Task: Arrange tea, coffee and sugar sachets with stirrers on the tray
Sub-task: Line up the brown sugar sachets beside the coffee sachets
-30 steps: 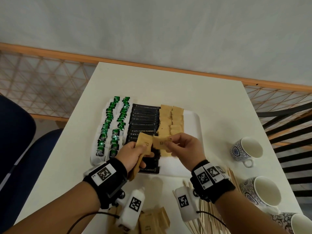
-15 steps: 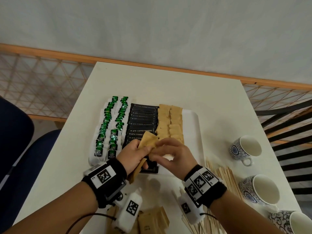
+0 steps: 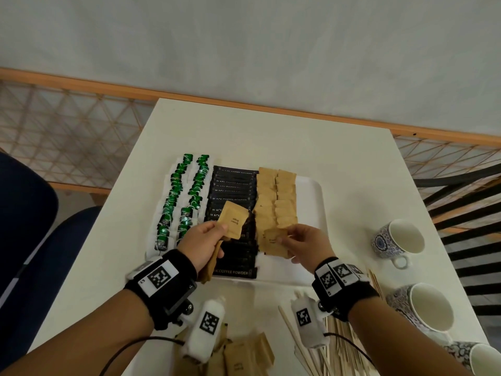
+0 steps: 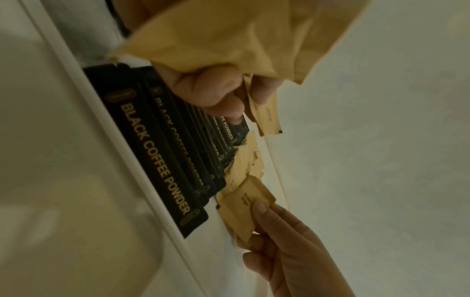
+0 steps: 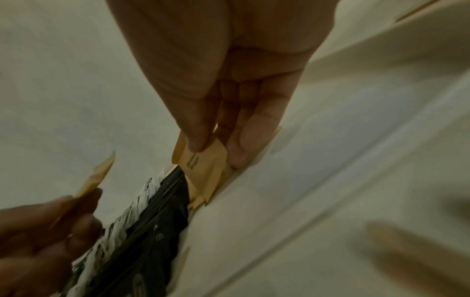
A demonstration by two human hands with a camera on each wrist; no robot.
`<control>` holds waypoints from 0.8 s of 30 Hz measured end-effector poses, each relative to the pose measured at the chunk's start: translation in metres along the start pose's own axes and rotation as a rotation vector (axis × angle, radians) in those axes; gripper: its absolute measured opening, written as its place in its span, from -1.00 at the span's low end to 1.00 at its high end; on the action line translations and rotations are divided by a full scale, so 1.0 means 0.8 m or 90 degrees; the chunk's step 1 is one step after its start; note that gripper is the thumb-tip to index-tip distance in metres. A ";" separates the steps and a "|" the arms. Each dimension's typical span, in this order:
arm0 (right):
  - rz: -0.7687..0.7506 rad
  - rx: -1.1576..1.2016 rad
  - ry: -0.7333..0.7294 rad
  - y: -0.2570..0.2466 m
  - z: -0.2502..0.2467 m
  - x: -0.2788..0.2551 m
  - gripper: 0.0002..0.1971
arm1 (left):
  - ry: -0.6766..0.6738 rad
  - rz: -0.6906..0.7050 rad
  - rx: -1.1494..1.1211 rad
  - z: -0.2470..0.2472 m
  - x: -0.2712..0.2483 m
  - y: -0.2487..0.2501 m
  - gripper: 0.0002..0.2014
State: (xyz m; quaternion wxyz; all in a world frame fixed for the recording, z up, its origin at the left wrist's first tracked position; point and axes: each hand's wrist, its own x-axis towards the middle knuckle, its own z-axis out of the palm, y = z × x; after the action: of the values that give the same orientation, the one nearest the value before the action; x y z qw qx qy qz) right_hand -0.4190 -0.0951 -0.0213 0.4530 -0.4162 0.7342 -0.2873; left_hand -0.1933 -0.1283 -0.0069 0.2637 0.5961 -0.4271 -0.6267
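Square white table (image 3: 339, 164): bears everything below. Flat white rectangular tray (image 3: 311, 210): centred on table, long side running away from the camera.

On tray, left to right:
- Two columns of white tea sachets with green labels (image 3: 187, 202), overlapping like shingles, at left edge.
- One column of black coffee sachets lettered "BLACK COFFEE POWDER" (image 3: 234, 196), touching the tea columns, reaching the near rim.
- Two columns of square brown paper sugar sachets (image 3: 276, 196), touching the coffee column. Bare tray to their right.

Right of tray, on table: three white cups with blue patterned outsides (image 3: 397, 237), upright, in a line toward the near right corner.

Near table edge: loose heap of pale wooden stirrers (image 3: 311, 346) under right wrist; loose pile of brown sugar sachets (image 3: 244, 356) beside it, under left wrist.

Left hand (image 3: 202, 242): above near part of coffee column, fingers and thumb curled, clamping a small stack of brown sugar sachets (image 3: 233, 219); top sachet tilted upward, others hanging below the palm.

Right hand (image 3: 306, 242): at near end of sugar columns, thumb and fingertips (image 5: 197, 140) pinching a single brown sugar sachet (image 3: 273, 242) lying on or just above the tray; contact with tray not discernible.
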 end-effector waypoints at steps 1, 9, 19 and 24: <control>0.002 -0.011 -0.005 -0.001 0.004 0.000 -0.92 | 0.002 0.001 -0.011 0.000 0.000 0.001 -0.85; -0.019 -0.163 0.039 -0.007 0.018 0.009 -0.84 | -0.012 0.002 -0.039 -0.003 -0.002 0.002 -0.91; -0.041 -0.235 0.058 -0.007 0.015 0.014 -0.81 | -0.008 -0.041 -0.027 0.003 -0.003 0.002 -0.88; -0.107 -0.041 0.039 -0.020 0.014 0.001 -0.81 | -0.029 -0.034 0.007 0.010 -0.007 0.002 -0.88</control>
State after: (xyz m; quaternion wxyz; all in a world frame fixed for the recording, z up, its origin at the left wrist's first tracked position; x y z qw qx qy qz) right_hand -0.4034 -0.1038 -0.0136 0.3907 -0.4816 0.7193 -0.3131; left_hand -0.2004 -0.1228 -0.0034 0.2336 0.5947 -0.4203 -0.6443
